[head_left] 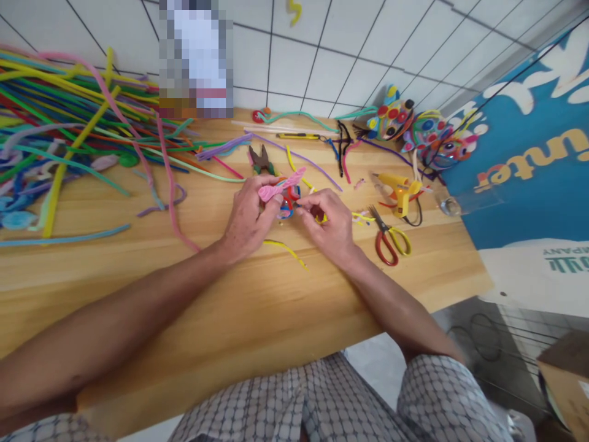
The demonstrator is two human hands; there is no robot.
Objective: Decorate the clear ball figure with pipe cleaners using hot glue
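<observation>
My left hand (251, 212) is closed around a small pipe-cleaner figure (289, 199), made of red, blue and other coloured coils with a pink fuzzy piece (280, 186) on top. Its far side is hidden by my fingers. At the figure's right edge, my right hand (327, 222) pinches with thumb and forefinger; what lies between the fingertips is too small to make out. A yellow pipe cleaner (288, 250) lies on the table below the hands. Just behind my left hand rest pliers (261, 161) with dark jaws.
Many coloured pipe cleaners (69, 116) are heaped at the left. Scissors (389, 239) and a yellow glue gun (399, 191) lie to the right. A yellow utility knife (301, 136) is at the back. Several finished colourful figures (391, 116) stand by the blue board (534, 141).
</observation>
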